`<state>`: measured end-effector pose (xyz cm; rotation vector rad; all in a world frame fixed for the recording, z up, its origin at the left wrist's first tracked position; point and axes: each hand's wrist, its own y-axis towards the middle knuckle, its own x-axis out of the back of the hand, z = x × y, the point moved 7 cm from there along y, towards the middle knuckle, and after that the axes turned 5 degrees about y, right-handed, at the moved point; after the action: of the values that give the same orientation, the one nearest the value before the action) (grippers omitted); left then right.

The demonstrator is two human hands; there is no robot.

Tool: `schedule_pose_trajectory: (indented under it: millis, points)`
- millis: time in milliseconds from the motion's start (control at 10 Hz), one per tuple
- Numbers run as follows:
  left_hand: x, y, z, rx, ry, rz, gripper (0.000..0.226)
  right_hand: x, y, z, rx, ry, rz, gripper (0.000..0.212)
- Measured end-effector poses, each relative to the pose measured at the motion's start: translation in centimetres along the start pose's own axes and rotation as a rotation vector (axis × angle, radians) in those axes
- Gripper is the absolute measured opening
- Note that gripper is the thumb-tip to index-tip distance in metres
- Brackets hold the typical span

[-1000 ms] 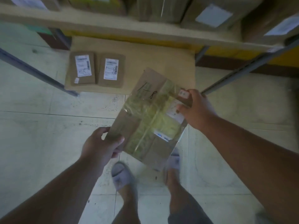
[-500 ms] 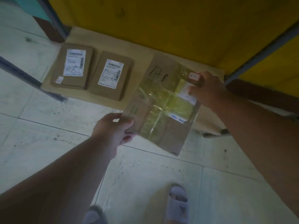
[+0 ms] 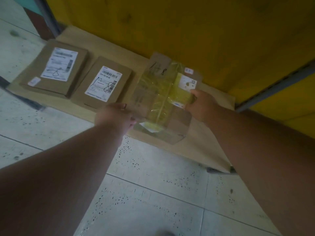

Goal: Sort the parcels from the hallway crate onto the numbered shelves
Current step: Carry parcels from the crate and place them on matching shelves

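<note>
**Parcel marked 8 held over the bottom shelf, not yet set down**

Pale speckled floor tiles [image 3: 153,193] run up to a low wooden shelf board [image 3: 119,53] backed by a yellow wall [image 3: 187,23]. Two flat cardboard parcels lie label-up on the board: the left-hand parcel [image 3: 56,68] and, just beside it, the middle parcel [image 3: 102,84], whose label carries a handwritten 8.

I hold the taped parcel [image 3: 163,97] to the right of those two, over the bare part of the board. It is wrapped in yellowish clear tape and bears a handwritten mark ending in 8. My left hand [image 3: 115,116] grips its near left corner, fingers curled under and mostly hidden. My right hand [image 3: 201,104] grips its right edge, thumb on top; those fingers are also out of sight beneath. Whether its far end already touches the board, I cannot tell.

Finding: the parcel's long axis runs away from me toward the wall, roughly parallel with the middle parcel. Both hands sit at its near half, the left slightly nearer to me. In my judgement the next move is a short lowering onto the board, keeping it clear of the middle parcel. Risk: the near end overhangs the shelf edge.
</note>
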<state>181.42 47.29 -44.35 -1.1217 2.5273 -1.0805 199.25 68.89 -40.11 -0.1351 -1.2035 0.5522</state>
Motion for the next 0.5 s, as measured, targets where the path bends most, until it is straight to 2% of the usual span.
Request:
schedule_pose_trajectory:
  millis: [100, 200, 300, 500]
  points:
    - [0.1, -0.4, -0.5, -0.091, 0.092, -0.023, 0.049, -0.4, -0.3, 0.4, 0.01, -0.001, 0.001, 0.074]
    - [1.6, -3.2, -1.1, -0.11, 0.287, -0.123, 0.056, 0.0, -2.5, 1.4, 0.02, -0.059, -0.044, 0.067]
    - [3.7, -5.9, -0.9, -0.151, 0.509, -0.16, 0.048, -0.2, -6.3, 3.6, 0.057, -0.077, -0.043, 0.063]
    - [11.2, -14.6, 0.6, -0.223, 0.706, -0.07, 0.039, -0.5, -18.4, 12.3, 0.276, 0.0, 0.018, 0.059]
